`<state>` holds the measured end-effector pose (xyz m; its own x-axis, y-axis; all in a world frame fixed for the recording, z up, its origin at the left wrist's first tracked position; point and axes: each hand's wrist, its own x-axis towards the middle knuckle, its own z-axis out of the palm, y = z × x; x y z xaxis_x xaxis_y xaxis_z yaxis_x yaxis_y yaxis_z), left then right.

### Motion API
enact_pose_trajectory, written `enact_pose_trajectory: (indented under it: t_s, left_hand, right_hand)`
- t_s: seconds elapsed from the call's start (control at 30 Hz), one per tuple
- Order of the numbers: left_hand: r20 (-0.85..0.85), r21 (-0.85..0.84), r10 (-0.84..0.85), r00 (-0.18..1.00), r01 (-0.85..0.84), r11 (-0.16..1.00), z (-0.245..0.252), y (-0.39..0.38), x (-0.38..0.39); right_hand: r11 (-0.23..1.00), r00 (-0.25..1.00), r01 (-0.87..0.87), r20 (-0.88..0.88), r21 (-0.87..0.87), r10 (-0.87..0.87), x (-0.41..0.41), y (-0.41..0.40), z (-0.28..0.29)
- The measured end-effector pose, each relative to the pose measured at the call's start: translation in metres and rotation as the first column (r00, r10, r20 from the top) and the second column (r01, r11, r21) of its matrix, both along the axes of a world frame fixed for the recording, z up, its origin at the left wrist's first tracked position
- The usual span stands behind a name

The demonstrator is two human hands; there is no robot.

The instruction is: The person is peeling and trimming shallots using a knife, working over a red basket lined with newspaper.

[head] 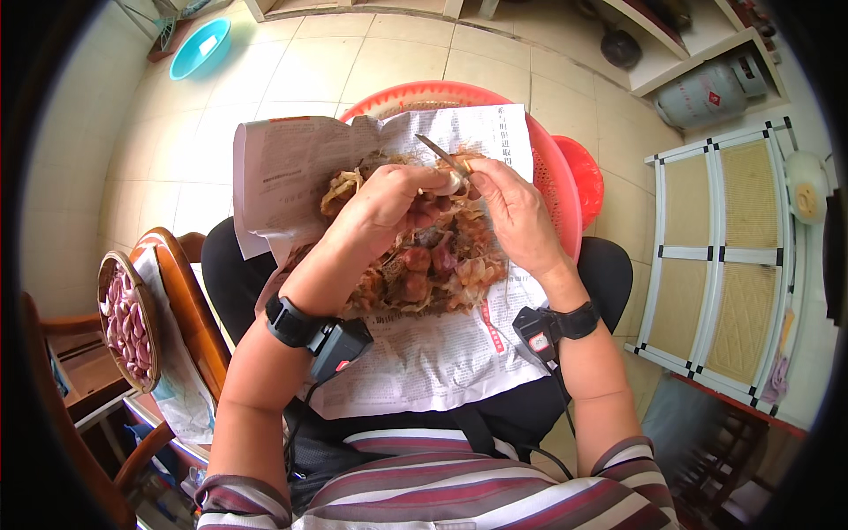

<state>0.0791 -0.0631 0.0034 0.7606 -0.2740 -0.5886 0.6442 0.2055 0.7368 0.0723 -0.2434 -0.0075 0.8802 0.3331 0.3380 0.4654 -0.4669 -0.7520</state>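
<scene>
My left hand grips a small whitish clove or bulb, partly hidden by the fingers. My right hand holds a small knife by its handle. The blade points up and to the left, just above the bulb. Below both hands lies a heap of dry papery skins and reddish-brown bulbs, perhaps shallots or garlic. The heap rests on spread newspaper, which lies across my lap and over a red plastic basket.
A round wicker basket of pinkish-purple cloves sits by a wooden chair at left. Behind the red basket is a red plastic item. A turquoise basin, a gas cylinder and a panelled cabinet stand farther off.
</scene>
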Motion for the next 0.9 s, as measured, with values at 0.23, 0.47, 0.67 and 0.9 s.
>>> enact_pose_trajectory:
  t_s: [0.23,0.47,0.67,0.9]
  left_hand:
    - [0.168,-0.204,-0.031,0.985,0.065,0.977,-0.011,-0.002,-0.008]
    - [0.32,-0.203,0.198,0.927,-0.137,0.97,-0.015,-0.008,-0.005]
    - [0.366,-0.093,0.187,0.911,-0.164,0.982,-0.013,-0.007,-0.005]
    - [0.37,-0.144,0.21,0.905,-0.167,0.975,-0.013,-0.008,-0.006]
  right_hand:
    - [0.982,0.839,0.169,-0.535,0.079,-0.101,0.009,-0.023,0.011]
    - [0.984,0.922,0.15,-0.373,0.096,-0.104,0.005,-0.016,-0.001]
    - [0.993,0.904,0.114,-0.416,0.018,-0.096,0.004,-0.015,0.007]
    - [0.988,0.84,0.059,-0.541,0.14,0.027,0.003,-0.016,0.008]
